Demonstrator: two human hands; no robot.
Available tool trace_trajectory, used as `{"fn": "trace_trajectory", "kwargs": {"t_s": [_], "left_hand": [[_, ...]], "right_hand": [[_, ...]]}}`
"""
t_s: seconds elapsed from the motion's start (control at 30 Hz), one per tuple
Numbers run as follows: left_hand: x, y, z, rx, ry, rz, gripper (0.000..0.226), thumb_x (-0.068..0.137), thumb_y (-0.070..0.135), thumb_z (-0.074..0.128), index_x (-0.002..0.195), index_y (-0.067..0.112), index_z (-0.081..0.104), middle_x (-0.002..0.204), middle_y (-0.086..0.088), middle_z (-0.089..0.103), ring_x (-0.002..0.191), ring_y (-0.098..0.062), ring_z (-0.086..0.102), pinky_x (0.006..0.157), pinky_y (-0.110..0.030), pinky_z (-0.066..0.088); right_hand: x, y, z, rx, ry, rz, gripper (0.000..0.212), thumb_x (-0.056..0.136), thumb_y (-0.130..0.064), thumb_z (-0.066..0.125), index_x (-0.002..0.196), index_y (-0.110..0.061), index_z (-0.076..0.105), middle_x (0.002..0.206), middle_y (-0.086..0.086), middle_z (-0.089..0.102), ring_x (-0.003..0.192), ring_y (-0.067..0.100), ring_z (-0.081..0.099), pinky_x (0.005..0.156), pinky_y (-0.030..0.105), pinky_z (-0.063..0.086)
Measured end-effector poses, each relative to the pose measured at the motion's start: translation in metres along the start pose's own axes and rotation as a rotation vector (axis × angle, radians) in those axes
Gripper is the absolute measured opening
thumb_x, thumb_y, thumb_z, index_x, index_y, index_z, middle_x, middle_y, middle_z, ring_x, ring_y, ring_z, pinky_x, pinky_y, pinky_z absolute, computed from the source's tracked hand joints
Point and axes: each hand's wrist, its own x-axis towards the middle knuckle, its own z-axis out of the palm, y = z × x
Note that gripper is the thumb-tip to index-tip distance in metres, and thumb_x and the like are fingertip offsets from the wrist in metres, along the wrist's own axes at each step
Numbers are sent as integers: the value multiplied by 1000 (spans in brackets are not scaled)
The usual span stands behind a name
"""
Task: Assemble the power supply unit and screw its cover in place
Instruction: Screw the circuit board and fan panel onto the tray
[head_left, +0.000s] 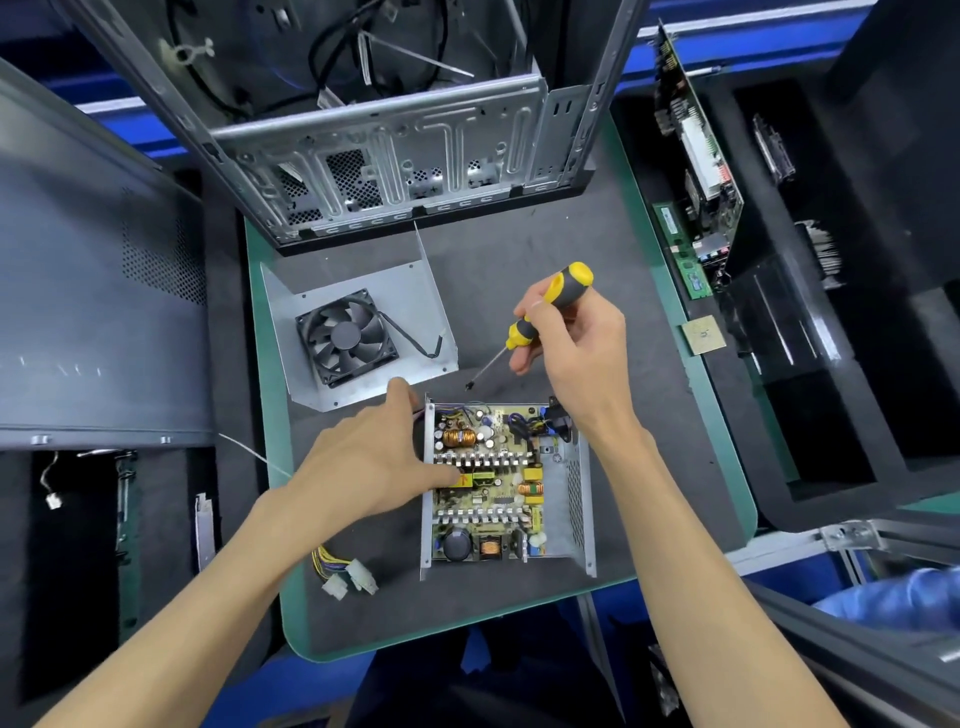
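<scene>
- Centrally, the open power supply unit (506, 486) sits on the dark work mat (519, 291), its circuit board exposed.
- Left hand (371, 462): grips the unit's left wall, thumb lying over the board and fingers down the outer side.
- Right hand (576, 343): fingers curled round the yellow-and-black screwdriver (540, 314), whose tip hangs just above the mat beyond the unit's far edge.
- Cover (363, 332): lies apart on the mat to the upper left, fan (345, 335) facing up.
- Computer case (384, 150): stands behind.
</scene>
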Motion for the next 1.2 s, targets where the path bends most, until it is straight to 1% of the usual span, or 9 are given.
{"fn": "trace_trajectory", "kwargs": {"t_s": [0.1,0.27,0.37,0.43,0.5,0.57,0.77,1.0,1.2], "left_hand": [[4,1,-6,-55,-55,-12,82,68,68,79,132,30,43,123,8,63,110,-22,60,82,-35,47],[1,3,-7,-46,-47,-14,77,69,67,78,128,32,43,109,10,58,100,-21,57,82,-36,47],[-3,4,-4,-24,-21,25,65,74,64,76,113,31,36,95,12,54,91,-22,55,74,-36,44],[-6,5,-1,-22,24,85,63,78,60,75,119,29,38,112,6,59,101,-23,57,78,-38,45],[-9,4,2,-6,105,174,83,81,56,74,145,27,30,142,1,48,129,-24,47,100,-42,44],[-12,6,6,16,197,283,93,83,55,73,155,26,23,150,-3,38,140,-24,33,112,-41,31],[-31,17,22,94,365,625,71,83,62,65,141,24,49,144,-4,42,139,-21,28,113,-35,12],[-52,20,49,151,453,739,33,82,41,78,107,21,68,110,1,61,115,-26,51,107,-37,27],[-59,14,76,181,525,745,45,80,40,79,117,19,65,105,2,65,104,-26,59,108,-36,28]], "right_hand": [[-1,-4,-5,63,57,-16,16,97,-16,54,82,-16,61,63,3,61,48,26,60,53,32,50],[-6,-16,-11,140,92,-97,16,95,-17,54,80,-14,59,63,-2,59,45,26,55,49,28,46],[-13,-23,-12,152,77,-133,15,92,-22,55,79,-15,58,64,-3,59,46,26,54,49,28,46],[-21,-28,-13,138,80,-148,15,92,-23,55,78,-17,58,64,-2,58,46,27,54,49,29,46],[-30,-31,-15,114,91,-150,16,92,-24,55,79,-17,59,63,-1,57,46,27,54,49,29,45],[-41,-33,-17,80,106,-157,16,92,-25,55,79,-17,59,63,0,57,47,26,55,48,28,45],[-78,-41,-24,-5,186,-240,25,93,-22,56,76,-40,63,68,-2,60,49,21,57,50,32,46],[-122,-38,-36,-39,235,-302,28,93,-20,56,77,-41,62,73,-4,62,46,23,55,49,31,44],[-153,-23,-40,-181,188,-274,17,91,-23,56,76,-29,58,62,11,52,48,39,47,46,48,41]]}}
